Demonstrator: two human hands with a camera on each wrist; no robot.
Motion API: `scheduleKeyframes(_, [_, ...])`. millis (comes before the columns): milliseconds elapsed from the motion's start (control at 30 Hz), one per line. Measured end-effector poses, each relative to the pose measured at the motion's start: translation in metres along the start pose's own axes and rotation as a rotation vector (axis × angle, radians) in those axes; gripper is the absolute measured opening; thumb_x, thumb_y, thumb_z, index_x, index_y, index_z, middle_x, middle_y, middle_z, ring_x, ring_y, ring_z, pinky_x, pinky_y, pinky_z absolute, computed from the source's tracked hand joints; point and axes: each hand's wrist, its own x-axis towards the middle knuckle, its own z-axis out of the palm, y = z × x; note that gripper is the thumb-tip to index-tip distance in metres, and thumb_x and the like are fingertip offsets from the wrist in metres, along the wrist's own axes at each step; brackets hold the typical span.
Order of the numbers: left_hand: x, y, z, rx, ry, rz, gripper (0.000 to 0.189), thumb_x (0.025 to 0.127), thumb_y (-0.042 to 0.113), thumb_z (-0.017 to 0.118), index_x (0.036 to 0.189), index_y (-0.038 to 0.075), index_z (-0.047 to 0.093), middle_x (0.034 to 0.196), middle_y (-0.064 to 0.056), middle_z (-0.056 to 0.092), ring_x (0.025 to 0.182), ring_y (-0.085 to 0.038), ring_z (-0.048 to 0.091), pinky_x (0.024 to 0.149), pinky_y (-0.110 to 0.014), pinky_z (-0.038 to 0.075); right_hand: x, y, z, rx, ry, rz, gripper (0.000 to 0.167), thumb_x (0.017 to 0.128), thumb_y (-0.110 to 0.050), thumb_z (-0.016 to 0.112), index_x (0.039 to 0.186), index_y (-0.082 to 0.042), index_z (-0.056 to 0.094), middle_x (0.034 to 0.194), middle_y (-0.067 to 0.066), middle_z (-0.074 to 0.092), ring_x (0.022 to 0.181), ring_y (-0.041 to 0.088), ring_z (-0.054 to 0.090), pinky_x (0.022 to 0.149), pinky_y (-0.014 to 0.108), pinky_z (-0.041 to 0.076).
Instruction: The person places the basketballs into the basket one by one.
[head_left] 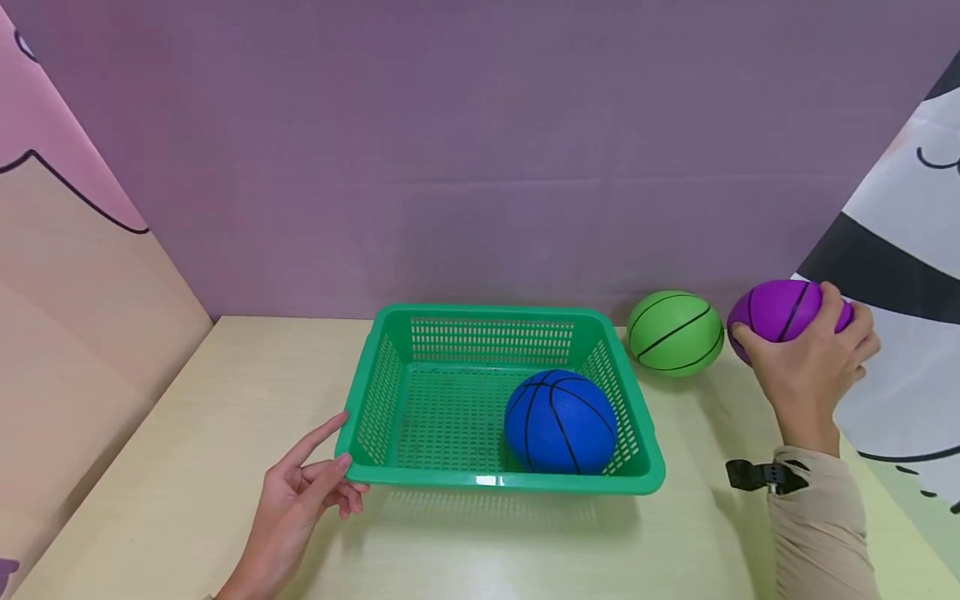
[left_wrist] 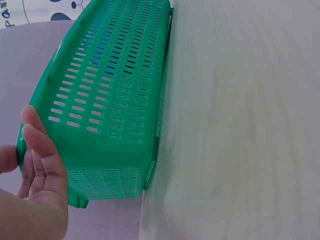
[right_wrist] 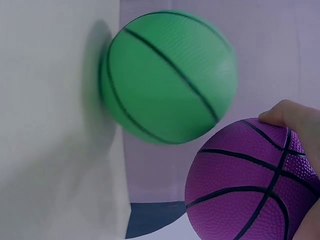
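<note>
A green plastic basket point(head_left: 491, 479) with slotted walls stands on the table, and a blue basketball point(head_left: 561, 422) lies in its right side. My left hand point(head_left: 296, 496) holds the basket's front left corner, thumb on the rim and fingers against the outside wall. In the left wrist view, those fingers point(left_wrist: 42, 145) lie along the slotted side. At the far right, my right hand point(head_left: 813, 367) grips a purple basketball point(head_left: 776, 308), which hangs above the tabletop in the right wrist view. Beside it, a light green basketball point(head_left: 675, 333) sits on the table, right of the basket.
The pale wooden table point(head_left: 202, 433) runs back to a purple backdrop point(head_left: 480, 167). Printed panels with cartoon shapes flank it, the right panel point(head_left: 900, 250) close behind my right hand. A black wrist strap point(head_left: 765, 476) is on the right sleeve.
</note>
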Motion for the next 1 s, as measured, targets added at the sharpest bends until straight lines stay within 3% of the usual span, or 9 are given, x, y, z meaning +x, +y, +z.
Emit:
scheduleKeyframes(333, [0.001, -0.001, 0.000, 0.012, -0.004, 0.021, 0.049, 0.103, 0.004, 0.053, 0.150, 0.005, 0.040, 0.076, -0.017, 0.072, 0.060, -0.025, 0.066, 0.058, -0.031, 0.056, -0.006, -0.025, -0.013, 0.031, 0.031, -0.051, 0.094, 0.075, -0.041, 0.080, 0.154, -0.028, 0.030, 0.159, 0.006, 0.021, 0.146, 0.028, 0.013, 0.108, 0.068, 0.026])
scheduleKeyframes(1000, [0.001, 0.001, 0.002, 0.025, 0.003, 0.016, 0.049, 0.102, 0.006, 0.054, 0.150, 0.005, 0.041, 0.076, -0.021, 0.070, 0.060, -0.025, 0.066, 0.058, -0.031, 0.056, -0.024, -0.063, -0.032, 0.079, -0.004, -0.129, 0.093, 0.075, -0.038, 0.083, 0.154, -0.028, 0.034, 0.158, 0.003, 0.024, 0.144, 0.026, 0.018, 0.107, 0.063, 0.035])
